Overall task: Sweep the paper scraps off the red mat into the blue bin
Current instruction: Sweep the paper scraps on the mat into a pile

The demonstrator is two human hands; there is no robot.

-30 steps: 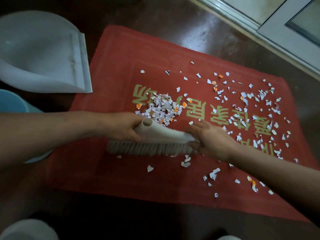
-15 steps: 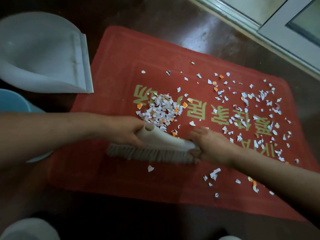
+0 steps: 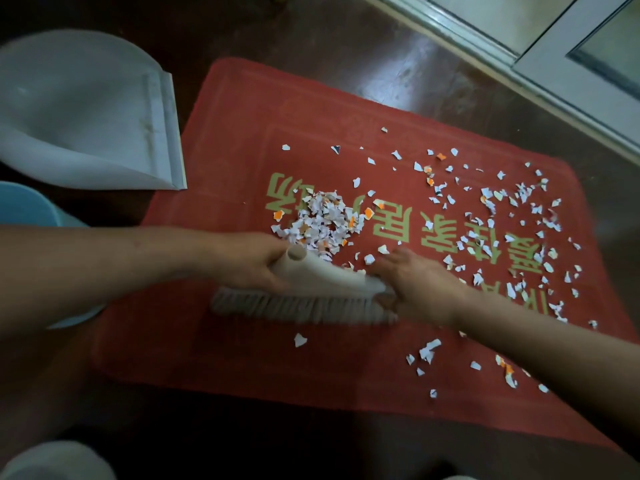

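Observation:
A red mat (image 3: 242,140) with green characters lies on the dark floor. A heap of white and orange paper scraps (image 3: 322,220) sits at its middle, and more scraps (image 3: 512,216) are strewn over its right half and front. A white hand brush (image 3: 311,292) lies across the mat just in front of the heap, bristles down. My left hand (image 3: 249,261) grips its hollow handle end. My right hand (image 3: 415,285) holds its other end. A corner of the blue bin (image 3: 24,206) shows at the left edge, behind my left forearm.
A white dustpan (image 3: 79,119) lies on the floor left of the mat, its lip toward the mat. A white door frame (image 3: 519,53) runs along the top right. Pale rounded shapes show at the bottom left corner.
The brush and both hands have shifted slightly toward me and back, nudging a few scraps toward the heap. The heap itself has barely changed.

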